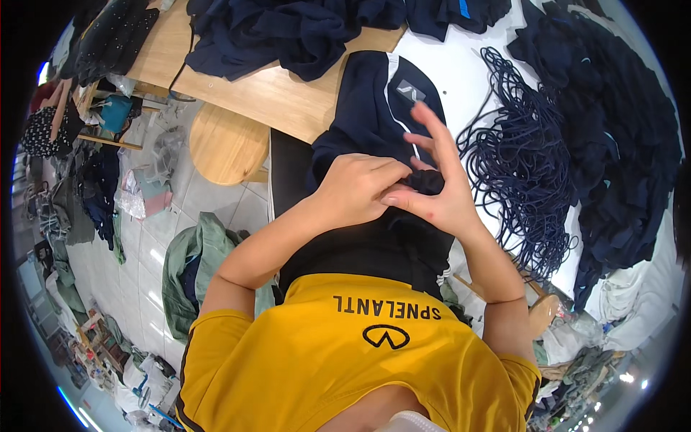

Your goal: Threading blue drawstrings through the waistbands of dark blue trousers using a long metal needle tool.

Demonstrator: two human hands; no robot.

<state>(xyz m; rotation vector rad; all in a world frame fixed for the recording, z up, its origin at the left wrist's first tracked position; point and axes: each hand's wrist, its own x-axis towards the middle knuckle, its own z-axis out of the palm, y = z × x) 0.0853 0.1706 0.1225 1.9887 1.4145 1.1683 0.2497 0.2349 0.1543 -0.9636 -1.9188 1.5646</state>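
A navy garment [354, 108] with a white stripe and a small grey patch hangs off the table edge toward my lap. My left hand [363, 187] is closed, its curled fingers pinching a bunched dark part of the garment. My right hand [448, 191] is open beside it, fingers spread and raised over the cloth. Its thumb reaches across to the left fingertips, under the dark bunch. What lies inside the left fingers is hidden.
A tangle of navy cords [515, 165] lies on the white table at right, beside piled dark garments [612, 129]. More navy cloth [273, 36] covers the wooden table ahead. At left stand a round wooden stool [229, 144] and a green cloth heap [188, 266].
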